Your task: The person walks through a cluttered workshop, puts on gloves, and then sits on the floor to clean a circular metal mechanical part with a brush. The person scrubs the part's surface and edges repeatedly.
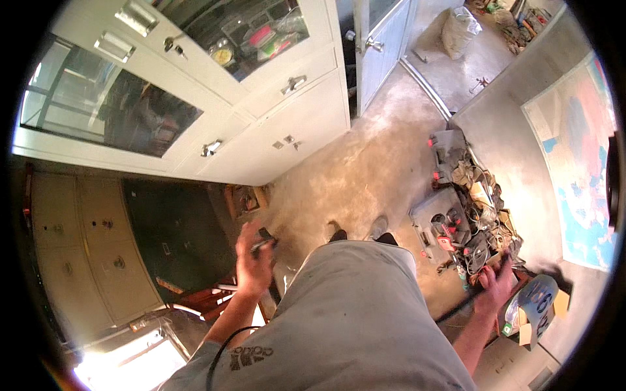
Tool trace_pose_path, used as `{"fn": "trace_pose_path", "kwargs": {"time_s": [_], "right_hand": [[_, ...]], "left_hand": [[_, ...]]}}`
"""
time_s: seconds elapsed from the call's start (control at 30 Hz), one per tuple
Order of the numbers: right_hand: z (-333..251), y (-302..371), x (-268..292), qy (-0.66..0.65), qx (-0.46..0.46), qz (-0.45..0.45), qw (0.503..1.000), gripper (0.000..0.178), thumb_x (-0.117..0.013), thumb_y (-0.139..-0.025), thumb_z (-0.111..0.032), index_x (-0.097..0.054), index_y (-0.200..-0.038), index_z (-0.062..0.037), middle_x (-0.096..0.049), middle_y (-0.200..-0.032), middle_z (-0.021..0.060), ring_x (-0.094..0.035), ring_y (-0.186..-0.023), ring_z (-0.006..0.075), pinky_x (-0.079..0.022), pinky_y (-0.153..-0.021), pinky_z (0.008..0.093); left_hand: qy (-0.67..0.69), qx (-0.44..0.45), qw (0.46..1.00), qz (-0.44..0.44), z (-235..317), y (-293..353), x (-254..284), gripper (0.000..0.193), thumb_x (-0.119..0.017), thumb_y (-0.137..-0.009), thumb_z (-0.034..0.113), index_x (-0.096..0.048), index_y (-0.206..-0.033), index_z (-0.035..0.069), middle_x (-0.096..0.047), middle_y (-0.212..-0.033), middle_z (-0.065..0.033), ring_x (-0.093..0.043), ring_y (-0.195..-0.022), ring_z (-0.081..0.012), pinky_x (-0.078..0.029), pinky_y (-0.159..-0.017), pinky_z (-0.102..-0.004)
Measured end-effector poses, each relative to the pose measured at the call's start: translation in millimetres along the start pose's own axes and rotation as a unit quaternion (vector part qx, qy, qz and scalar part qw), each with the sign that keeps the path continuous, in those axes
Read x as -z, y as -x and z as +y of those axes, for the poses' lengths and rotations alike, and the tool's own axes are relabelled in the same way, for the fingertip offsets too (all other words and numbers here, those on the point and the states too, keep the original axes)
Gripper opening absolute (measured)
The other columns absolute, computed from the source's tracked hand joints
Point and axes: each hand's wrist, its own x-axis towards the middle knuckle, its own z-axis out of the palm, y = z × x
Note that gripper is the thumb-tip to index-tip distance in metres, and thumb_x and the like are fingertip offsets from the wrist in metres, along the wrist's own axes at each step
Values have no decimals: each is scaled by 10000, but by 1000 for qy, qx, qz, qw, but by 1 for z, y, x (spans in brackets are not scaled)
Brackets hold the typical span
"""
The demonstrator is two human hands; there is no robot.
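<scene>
We look down past our torso (358,306), with our forearms spread to either side of it and our hands well apart. Our left forearm (226,317), bare, slants upward and inward to the left hand (254,266), raised with its fingers (247,236) bent in a grip. Our right forearm (475,335), bare too, slants upward and outward to the right hand (495,287), its fingers curled, a little lower in view than the left. Both wrists (253,291) look nearly straight. Beyond our torso, our feet (379,228) show only in part.
</scene>
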Motion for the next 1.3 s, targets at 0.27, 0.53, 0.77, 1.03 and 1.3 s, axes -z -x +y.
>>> {"fn": "trace_pose_path", "kwargs": {"time_s": [0.27,0.53,0.77,1.03,1.3], "right_hand": [[48,77,-218,277,-92,-528,797,373,-570,-1164,-232,-767,-1402,-23,-817,-1156,125,-740,-1092,191,-567,-989,352],[57,100,-241,256,11,-652,714,411,-596,-1135,-224,-713,-1466,-9,-805,-1272,188,-759,-1155,248,-562,-1053,365],[50,103,-248,275,18,-685,674,525,-629,-1108,-158,-548,-1614,-45,-688,-967,98,-673,-890,204,-546,-849,360],[73,100,-254,275,63,-708,647,643,-530,-1185,-254,-274,-1739,-53,-674,-1007,163,-695,-950,308,-549,-903,427],[96,99,-272,438,22,-679,589,695,-613,-1155,-351,-352,-1706,-18,-763,-1260,244,-728,-1209,366,-533,-1104,461]], "left_hand": [[175,157,909,-345,81,-9,-72,291,-688,-1108,170,-555,-1345,68,-755,-1181,-159,-742,-1195,-275,-568,-1041,-437],[143,72,939,-305,65,13,-81,384,-780,-1063,173,-561,-1343,31,-676,-1256,-182,-729,-1173,-334,-579,-1008,-436],[161,17,946,-282,57,18,-87,515,-787,-1028,138,-460,-1408,22,-657,-1355,-252,-694,-1260,-447,-574,-1023,-514],[247,30,891,-381,60,-1,-82,885,-750,-1039,99,-192,-1721,13,-660,-1283,-275,-689,-1190,-427,-549,-1020,-492],[211,-17,876,-433,-10,12,-128,894,-740,-1069,296,-246,-1737,-35,-660,-1407,-346,-649,-1317,-512,-499,-1155,-547]]}}
